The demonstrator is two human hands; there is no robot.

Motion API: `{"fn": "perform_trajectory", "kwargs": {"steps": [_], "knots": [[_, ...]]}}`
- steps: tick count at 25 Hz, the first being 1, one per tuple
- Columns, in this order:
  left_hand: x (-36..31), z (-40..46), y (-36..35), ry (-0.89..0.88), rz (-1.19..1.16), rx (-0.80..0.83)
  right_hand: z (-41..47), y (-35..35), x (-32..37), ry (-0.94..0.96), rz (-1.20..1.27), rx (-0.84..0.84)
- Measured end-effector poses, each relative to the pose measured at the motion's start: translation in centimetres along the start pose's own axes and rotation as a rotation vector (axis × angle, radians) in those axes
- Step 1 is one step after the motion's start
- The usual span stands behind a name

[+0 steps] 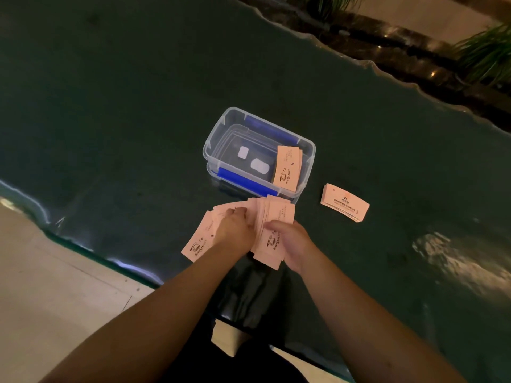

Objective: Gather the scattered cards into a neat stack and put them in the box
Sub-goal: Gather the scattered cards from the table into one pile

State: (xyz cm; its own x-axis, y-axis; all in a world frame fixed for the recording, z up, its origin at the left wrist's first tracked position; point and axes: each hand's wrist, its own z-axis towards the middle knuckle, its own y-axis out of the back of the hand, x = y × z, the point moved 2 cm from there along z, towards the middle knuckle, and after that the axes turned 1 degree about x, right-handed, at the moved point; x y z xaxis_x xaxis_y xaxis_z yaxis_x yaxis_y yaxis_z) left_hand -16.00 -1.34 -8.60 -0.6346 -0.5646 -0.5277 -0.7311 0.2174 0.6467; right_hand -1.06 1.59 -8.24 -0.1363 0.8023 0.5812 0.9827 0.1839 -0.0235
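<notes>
Both hands (265, 233) around fanned pink cards (272, 217), near box (221, 128)

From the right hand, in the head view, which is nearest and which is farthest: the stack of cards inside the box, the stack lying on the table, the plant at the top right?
1. Stack inside the box: just beyond the right hand.
2. Stack on the table: beyond the hand, to its right, slightly farther.
3. Plant: far top right, off the table.
</notes>
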Motion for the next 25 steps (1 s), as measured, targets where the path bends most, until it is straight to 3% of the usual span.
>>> {"fn": "perform_trajectory", "kwargs": {"steps": [8, 16, 25], "knots": [[0.0, -1.4, -0.6, 0.002, -0.222, 0.056, 0.7, -0.4, 0.2, 0.069, -0.213, -0.077], [1.3, -1.0, 0.7, -0.095, -0.145, 0.122, 0.7, 0.3, 0.1, 0.086, -0.294, -0.061], [6.5, -1.3, 4.7, -0.055, -0.076, -0.152, -0.2, 2.0, 2.2, 0.128, -0.505, 0.028]]}}
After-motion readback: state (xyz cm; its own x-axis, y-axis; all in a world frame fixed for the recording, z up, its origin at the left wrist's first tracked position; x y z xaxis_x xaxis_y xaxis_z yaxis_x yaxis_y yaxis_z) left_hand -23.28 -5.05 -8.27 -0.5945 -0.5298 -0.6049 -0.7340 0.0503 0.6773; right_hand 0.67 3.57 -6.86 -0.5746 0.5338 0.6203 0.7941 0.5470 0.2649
